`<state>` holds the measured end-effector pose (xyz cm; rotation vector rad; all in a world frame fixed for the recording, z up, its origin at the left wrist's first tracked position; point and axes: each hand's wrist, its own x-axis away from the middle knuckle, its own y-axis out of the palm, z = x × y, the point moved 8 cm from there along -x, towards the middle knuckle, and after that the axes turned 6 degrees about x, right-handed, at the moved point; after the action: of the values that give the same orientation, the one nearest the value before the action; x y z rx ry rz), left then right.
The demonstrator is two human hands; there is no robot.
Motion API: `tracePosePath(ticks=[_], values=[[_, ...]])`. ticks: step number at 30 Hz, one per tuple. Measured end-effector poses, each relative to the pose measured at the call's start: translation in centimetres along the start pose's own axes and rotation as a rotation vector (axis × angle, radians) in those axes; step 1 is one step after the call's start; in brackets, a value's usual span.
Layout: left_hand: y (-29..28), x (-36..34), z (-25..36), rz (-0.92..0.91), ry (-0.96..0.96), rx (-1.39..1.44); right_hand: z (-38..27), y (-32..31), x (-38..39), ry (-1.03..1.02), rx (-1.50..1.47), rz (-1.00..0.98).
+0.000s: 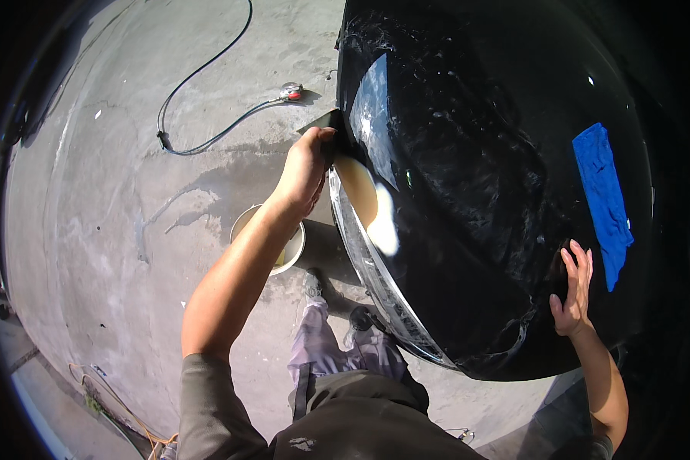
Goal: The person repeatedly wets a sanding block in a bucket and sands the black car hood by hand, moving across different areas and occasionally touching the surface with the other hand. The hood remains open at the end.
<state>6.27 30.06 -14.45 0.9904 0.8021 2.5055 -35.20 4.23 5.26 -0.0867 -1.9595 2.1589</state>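
Note:
My left hand (307,170) is closed around a thin dark sheet (323,121) that looks like sandpaper, at the left edge of a glossy black car body panel (468,230). A corner of the sheet sticks out past the fingers. Just below that hand, a tan and white patch (366,201) shows along the panel's edge; I cannot tell whether it is a coating or a reflection. My right hand (575,291) lies on the panel's right side with fingers stretched out, holding nothing. Whitish smears and wet-looking spots cover the black surface.
A blue cloth (602,203) lies on the panel, beyond my right hand. Under my left forearm stands a pale bucket (301,244) on the concrete floor (130,230). Farther off is a small red and silver air tool (291,92) with a dark hose (207,65).

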Motion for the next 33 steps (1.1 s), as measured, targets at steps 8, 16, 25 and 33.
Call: tracePosePath(ticks=[8,16,25,33], values=[[3.9,-4.0,3.1,-0.388,0.130,-0.018,-0.1,-0.4,-0.3,0.014,-0.012,0.015],[-10.7,-1.3,-6.9,-0.192,0.354,-0.404,-0.6,-0.6,-0.5,0.001,0.019,0.031],[-2.7,1.0,-1.6,-0.167,0.552,-0.409,0.1,-0.3,-0.5,0.046,-0.038,-0.005],[-3.0,0.8,-2.9,-0.134,0.331,-0.282,0.8,0.2,0.1,0.080,-0.035,-0.027]])
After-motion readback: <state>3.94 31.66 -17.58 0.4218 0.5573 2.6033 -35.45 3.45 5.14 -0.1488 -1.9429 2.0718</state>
